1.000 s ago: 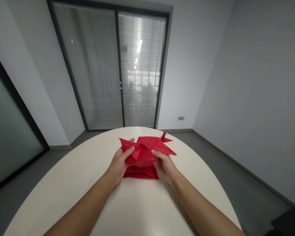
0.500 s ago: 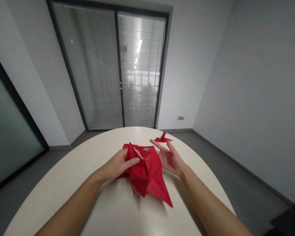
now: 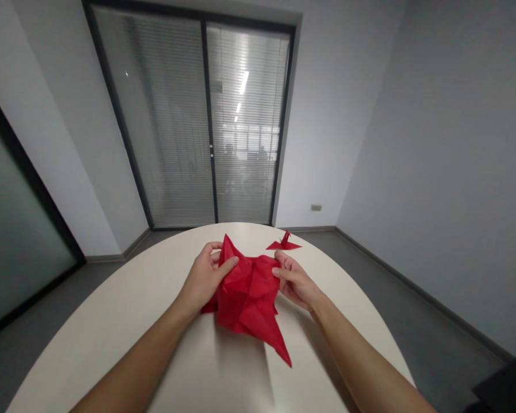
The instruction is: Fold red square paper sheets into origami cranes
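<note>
A creased sheet of red paper [image 3: 250, 298] hangs between my two hands, a little above the table. My left hand [image 3: 208, 272] grips its upper left part, thumb on the near face and fingers behind. At the upper right edge, my right hand [image 3: 294, 280] pinches the paper between thumb and fingers. One pointed corner droops toward me at the lower right, and another stands up beside my left thumb. Just beyond my right hand, a folded red paper crane [image 3: 285, 242] rests on the table.
The round cream table [image 3: 155, 310] spreads under my forearms. Behind it stand glass panels with blinds [image 3: 176, 126] in a dark frame. A white wall [image 3: 434, 143] runs along the right, and a dark object [image 3: 507, 387] shows at the lower right corner.
My right hand has closed from spread fingers to a pinch on the paper's right edge. The paper is spread flatter, and my left hand has shifted slightly upward.
</note>
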Motion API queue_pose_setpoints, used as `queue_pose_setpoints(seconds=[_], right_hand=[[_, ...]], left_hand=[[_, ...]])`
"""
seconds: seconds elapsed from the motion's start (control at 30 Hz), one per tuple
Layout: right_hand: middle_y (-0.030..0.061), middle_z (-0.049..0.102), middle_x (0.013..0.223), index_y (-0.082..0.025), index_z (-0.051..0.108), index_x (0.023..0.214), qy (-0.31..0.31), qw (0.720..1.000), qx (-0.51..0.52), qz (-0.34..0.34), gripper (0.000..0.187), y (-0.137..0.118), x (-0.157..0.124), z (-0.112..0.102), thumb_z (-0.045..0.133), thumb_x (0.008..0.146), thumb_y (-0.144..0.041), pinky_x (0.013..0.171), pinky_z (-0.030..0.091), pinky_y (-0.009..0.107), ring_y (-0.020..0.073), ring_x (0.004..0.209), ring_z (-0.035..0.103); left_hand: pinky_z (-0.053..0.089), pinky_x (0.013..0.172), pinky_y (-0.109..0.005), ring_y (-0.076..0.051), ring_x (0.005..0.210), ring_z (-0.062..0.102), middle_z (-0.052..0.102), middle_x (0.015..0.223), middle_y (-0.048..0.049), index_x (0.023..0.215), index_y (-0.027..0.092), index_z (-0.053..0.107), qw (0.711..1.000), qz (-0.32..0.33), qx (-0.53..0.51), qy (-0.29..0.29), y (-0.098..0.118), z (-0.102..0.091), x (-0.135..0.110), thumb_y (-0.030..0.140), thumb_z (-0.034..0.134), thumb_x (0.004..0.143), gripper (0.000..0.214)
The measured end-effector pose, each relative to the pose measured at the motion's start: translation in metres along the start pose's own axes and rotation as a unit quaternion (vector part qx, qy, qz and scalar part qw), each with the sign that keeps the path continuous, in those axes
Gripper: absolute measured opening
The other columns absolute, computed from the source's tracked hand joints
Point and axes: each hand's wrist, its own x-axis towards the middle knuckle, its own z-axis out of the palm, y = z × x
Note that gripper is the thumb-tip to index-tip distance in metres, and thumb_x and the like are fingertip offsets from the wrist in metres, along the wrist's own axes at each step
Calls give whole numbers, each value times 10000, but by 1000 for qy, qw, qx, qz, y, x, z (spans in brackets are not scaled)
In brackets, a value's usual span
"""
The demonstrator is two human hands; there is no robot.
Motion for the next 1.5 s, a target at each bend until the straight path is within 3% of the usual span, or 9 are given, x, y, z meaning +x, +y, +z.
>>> queue_pose_setpoints(seconds=[0.17,0.37,0.6,0.73,0.83,0.93,1.07,1.23,1.5], right_hand=[[-41,702,810,-235,443,832,15,999,1,-40,428,1,0,0,841,693,-164,664,493,197,110,691,660],[-30,726,907,-259,526,1046,35,997,10,-68,484,-2,-1,-5,821,682,-138,736,524,230,127,772,687],[-37,737,895,-276,545,1242,75,995,-11,-60,634,-3,1,-10,801,674,-159,750,518,235,129,757,691],[7,723,743,-186,648,1109,21,1000,9,9,409,-6,-1,-16,711,806,-453,687,511,264,156,668,672],[50,735,744,-138,670,1140,-67,992,-15,102,570,-6,-3,-20,606,857,-629,641,488,254,159,630,664],[101,759,959,-134,661,1206,-159,970,-61,172,645,-3,-5,-20,705,790,-625,709,496,262,180,769,696],[61,750,944,-129,701,1096,-224,949,-73,209,550,4,-4,-12,889,662,-409,755,497,227,144,804,685],[54,747,943,-114,712,1035,-210,954,-101,187,461,10,-3,-4,901,648,-279,776,514,228,131,791,680],[61,760,1005,-156,704,1111,-146,976,-85,139,507,6,-3,0,889,663,-304,798,553,249,162,856,718]], left_hand=[[546,793,-304,-203,884,705,732,965,-63,1017,181,576,999,7,-19,46,-7,4,3,472,819,693,499],[544,726,-296,-181,753,688,727,879,-52,979,163,616,996,-65,-58,-6,-9,2,1,482,788,731,439],[518,704,-257,-151,757,651,694,870,-29,911,183,605,995,93,21,6,1,2,-6,364,698,844,214],[515,790,-272,-161,854,654,703,911,-38,902,192,638,976,189,105,-36,7,-2,-12,213,588,903,55],[493,879,-287,-153,921,646,703,946,-30,927,207,673,946,260,161,-104,12,-5,-14,77,486,901,229],[488,890,-297,-154,930,643,700,947,-27,902,208,674,916,305,187,-180,19,-4,-16,17,440,874,304],[491,882,-290,-162,929,644,706,974,-31,923,213,681,908,261,252,-209,23,2,-17,93,503,906,216],[487,933,-326,-206,1010,656,727,1101,-43,1067,229,696,934,166,281,-146,17,7,-14,214,590,897,201],[481,642,-276,-196,683,643,714,748,-38,938,189,701,993,12,103,-56,9,3,-1,435,747,762,305]])
